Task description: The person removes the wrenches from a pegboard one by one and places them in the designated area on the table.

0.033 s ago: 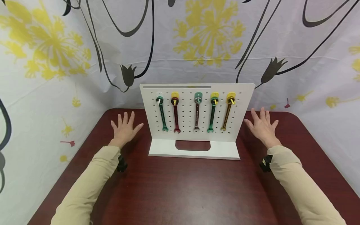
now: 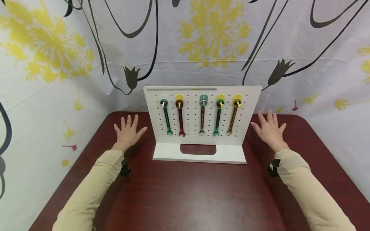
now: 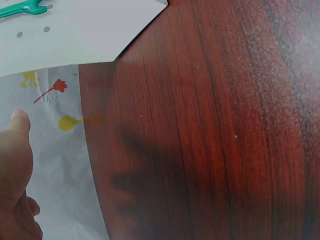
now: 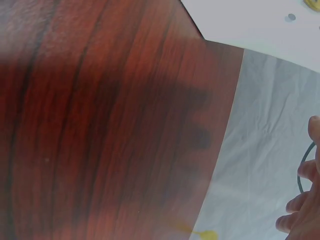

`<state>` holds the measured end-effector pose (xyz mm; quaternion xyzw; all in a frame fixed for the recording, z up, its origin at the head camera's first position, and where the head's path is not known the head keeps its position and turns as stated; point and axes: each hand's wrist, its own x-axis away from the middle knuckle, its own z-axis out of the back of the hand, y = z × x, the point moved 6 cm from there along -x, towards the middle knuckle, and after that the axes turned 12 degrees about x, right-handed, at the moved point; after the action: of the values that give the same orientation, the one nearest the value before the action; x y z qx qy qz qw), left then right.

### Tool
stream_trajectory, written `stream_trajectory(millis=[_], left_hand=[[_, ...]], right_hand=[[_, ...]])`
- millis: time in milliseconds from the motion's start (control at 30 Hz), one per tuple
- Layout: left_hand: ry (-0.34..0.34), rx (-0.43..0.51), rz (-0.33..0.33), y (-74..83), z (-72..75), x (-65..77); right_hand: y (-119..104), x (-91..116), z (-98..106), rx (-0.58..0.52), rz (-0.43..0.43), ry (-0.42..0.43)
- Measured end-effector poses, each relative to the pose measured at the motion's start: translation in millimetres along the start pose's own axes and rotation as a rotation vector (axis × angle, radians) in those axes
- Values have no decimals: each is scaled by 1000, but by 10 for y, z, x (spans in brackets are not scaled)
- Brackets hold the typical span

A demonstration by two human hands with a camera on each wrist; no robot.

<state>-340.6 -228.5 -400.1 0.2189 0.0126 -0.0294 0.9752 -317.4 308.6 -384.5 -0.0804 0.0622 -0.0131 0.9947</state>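
Note:
A white pegboard (image 2: pixel 189 120) stands upright in the middle of the table, with several wrenches hanging on its pegs. From left to right come a green wrench (image 2: pixel 166 117), a red wrench (image 2: pixel 181 118), a silver-ended wrench (image 2: pixel 202 116), another green wrench (image 2: pixel 218 118) and a gold wrench (image 2: pixel 233 116). To the board's left, my left hand (image 2: pixel 126 133) has its fingers spread and holds nothing. My right hand (image 2: pixel 270 131) is on the board's right side, fingers likewise spread and holding nothing. Both wrist views show a hand's shadow on the tabletop.
The dark red wooden table (image 2: pixel 185 195) stretches out in front of the board. A white cloth (image 2: pixel 173 41) with yellow flowers and dark stems hangs behind the table and along its sides. The board's flat white base (image 2: pixel 167 152) has an oblong cutout.

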Motion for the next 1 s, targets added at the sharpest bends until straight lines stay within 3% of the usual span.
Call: stream_trajectory(millis=[300,500,600,767,867,1000], left_hand=[[-2,14,8,39,13,37],[13,99,5,81,17,56],[44,230,-22,124,25,74],[157,538,-80,252,85,139],[238,704,-95,361,124,170],[331,897,-96,498,162,169]], right_hand=[[54,89,38,-73,-17,45],[69,268,189,-247,-15,270],[86,389,251,-352,-73,419],[51,570,327,-559,-203,671],[-78,632,379,-703,-170,768],[-365,697,456,-828,-75,769]])
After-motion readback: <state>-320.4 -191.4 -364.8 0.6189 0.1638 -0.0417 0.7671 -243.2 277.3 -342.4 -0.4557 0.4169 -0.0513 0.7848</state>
